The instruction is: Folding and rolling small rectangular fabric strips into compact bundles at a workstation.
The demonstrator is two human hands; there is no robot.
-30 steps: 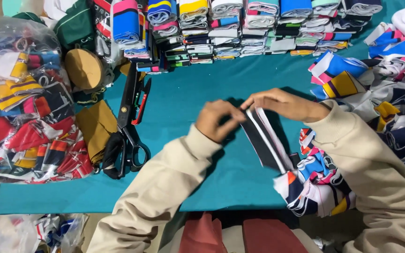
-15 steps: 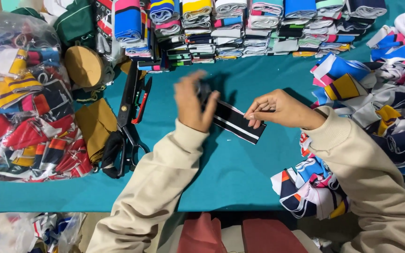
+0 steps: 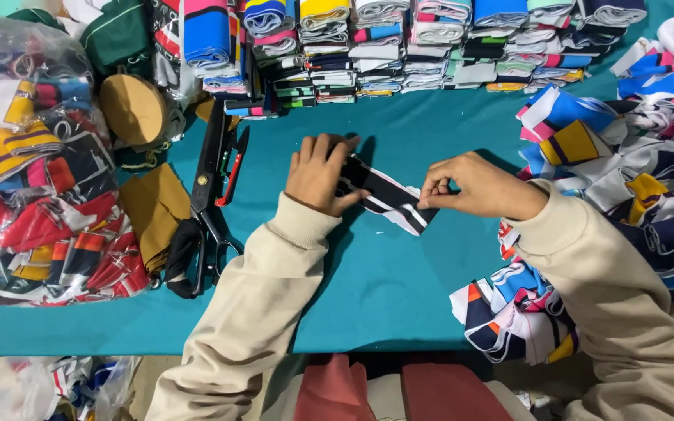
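Head view: we record two hands at work on a teal counter (image 3: 399, 288). The left hand (image 3: 323, 173) lies palm-down, fingers spread, pressing one end of a single black-and-white striped fabric strip (image 3: 390, 196). The right hand (image 3: 473, 185) pinches the strip's other end between thumb and fingers. The strip lies flat near the counter's middle, running diagonally between the two hands, which sit apart.

We count one pair of large black scissors (image 3: 208, 195) left of the left hand, well apart from it, and one small red-handled tool (image 3: 233, 165) just beside the blades. One clear bag of coloured fabric pieces (image 3: 29, 187) occupies the left edge. Stacks of folded fabric (image 3: 399, 47) line the far edge; we cannot count them exactly. A loose heap of coloured fabric (image 3: 626, 156) crowds the right edge. Open counter shows between the forearms and toward the near edge.
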